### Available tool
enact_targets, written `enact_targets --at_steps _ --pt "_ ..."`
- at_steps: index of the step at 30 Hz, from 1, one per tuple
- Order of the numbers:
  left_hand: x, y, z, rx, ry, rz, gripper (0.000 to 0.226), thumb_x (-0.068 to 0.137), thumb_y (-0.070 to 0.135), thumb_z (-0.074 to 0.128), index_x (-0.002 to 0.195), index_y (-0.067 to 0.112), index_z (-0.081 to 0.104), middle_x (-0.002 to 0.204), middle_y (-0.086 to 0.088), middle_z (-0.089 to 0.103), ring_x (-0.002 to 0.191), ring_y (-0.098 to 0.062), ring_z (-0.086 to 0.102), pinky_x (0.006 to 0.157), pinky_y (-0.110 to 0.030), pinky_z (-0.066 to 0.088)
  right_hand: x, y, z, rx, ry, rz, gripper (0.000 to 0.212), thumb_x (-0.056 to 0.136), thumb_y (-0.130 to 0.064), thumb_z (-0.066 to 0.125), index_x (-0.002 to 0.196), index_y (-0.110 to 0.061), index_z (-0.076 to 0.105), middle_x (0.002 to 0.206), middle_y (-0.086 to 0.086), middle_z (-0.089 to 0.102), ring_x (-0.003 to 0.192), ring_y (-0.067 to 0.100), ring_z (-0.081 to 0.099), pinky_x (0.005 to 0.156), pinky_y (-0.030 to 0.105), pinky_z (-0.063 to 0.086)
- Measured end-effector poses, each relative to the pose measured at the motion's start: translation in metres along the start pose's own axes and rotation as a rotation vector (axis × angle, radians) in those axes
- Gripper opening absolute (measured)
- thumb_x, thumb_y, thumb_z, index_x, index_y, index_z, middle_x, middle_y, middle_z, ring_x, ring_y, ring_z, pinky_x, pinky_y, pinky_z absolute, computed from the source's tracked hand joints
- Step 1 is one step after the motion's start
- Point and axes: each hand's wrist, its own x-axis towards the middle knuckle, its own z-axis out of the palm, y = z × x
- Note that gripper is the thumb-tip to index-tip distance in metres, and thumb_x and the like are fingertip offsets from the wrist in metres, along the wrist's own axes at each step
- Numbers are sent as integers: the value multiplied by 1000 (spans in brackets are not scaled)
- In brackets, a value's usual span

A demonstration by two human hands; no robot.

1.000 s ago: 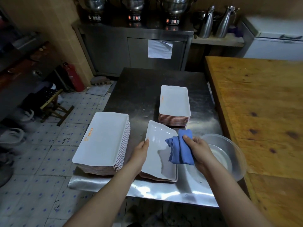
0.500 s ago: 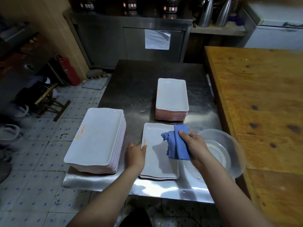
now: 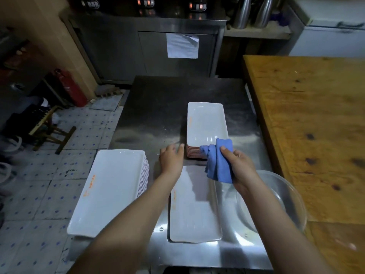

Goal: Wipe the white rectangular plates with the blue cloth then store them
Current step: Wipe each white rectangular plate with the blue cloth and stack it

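Note:
A white rectangular plate (image 3: 194, 210) lies flat near the front edge of the steel table (image 3: 158, 107), seemingly on one or two others. Beyond it stands a stack of white plates (image 3: 206, 125) with orange rims. My left hand (image 3: 171, 160) reaches forward over the table, fingers relaxed, close to the left near corner of that far stack and holding nothing. My right hand (image 3: 240, 167) grips the folded blue cloth (image 3: 218, 161) above the near plate's far end. A tall stack of larger white plates (image 3: 110, 190) sits at the table's left front corner.
A clear glass bowl (image 3: 284, 196) stands at the right front of the steel table, next to the wooden table (image 3: 308, 119). A steel cabinet (image 3: 150, 48) is behind. A red extinguisher (image 3: 69, 86) and a stool (image 3: 47, 127) stand on the tiled floor at left.
The tilted plate was laid flat on the table. My left hand let go of it and moved forward toward the far stack. My right hand with the cloth rose off the plate.

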Motion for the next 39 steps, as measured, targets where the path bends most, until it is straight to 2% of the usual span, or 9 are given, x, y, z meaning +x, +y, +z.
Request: enact_targets --at_steps 6,11,16,18,25,29,33,37,39 --pt "65 52 17 -76 -84 -39 45 90 39 54 122 8 54 126 -13 54 111 -30 54 89 -30 42 38 -24 11 52 81 -1 17 89 -25 63 91 -8 59 84 10 69 64 17 65 52 26 52" --pt "96 58 32 22 -152 45 36 85 26 63 117 11 57 125 -10 55 105 -27 58 83 -27 43 59 -31 13 28 121 11 19 90 -25 62 94 -6 60 87 14 70 71 24 66 60 31 52" --pt "97 56 31 116 -46 171 21 89 20 56 102 11 69 118 -9 51 106 -26 51 83 -24 39 69 -33 6 20 174 26 28 90 -25 62 103 0 62 95 18 70 80 31 65 74 41 55" --pt "94 57 31 93 4 189 21 91 19 53 103 10 69 115 -8 51 107 -25 49 86 -26 39 69 -35 5 30 205 30 21 90 -24 61 96 -4 62 91 15 70 76 27 65 68 35 54" --pt "88 83 15 -191 -90 96 20 100 19 37 116 10 46 101 -4 55 78 -18 48 52 -25 34 61 -39 -4 110 272 14 13 91 -23 61 87 -11 57 87 11 66 71 22 63 61 31 50" --pt "84 89 7 -251 -163 13 26 102 25 30 125 16 35 103 -3 49 72 -11 46 53 -22 35 47 -47 -12 124 307 -23 14 92 -21 58 83 -11 57 79 8 65 65 18 62 55 29 49" --pt "72 91 -5 -389 -195 -106 26 101 30 33 126 21 33 114 -5 50 93 -21 55 70 -32 49 26 -58 -26 77 300 -69 12 93 -21 57 87 -11 59 90 14 66 72 22 62 63 33 52" --pt "39 91 -20 -499 -193 -107 30 99 34 39 120 15 49 108 -5 61 86 -21 59 64 -29 49 -3 -78 -35 65 155 -156 15 92 -21 57 99 -9 62 93 14 70 81 27 67 75 42 56" --pt "15 92 -27 -567 -205 -99 29 99 34 42 111 12 57 100 -6 65 84 -24 63 67 -30 50 -21 -90 -33 58 22 -202 15 93 -20 56 101 -10 62 86 9 73 74 21 69 65 35 56"
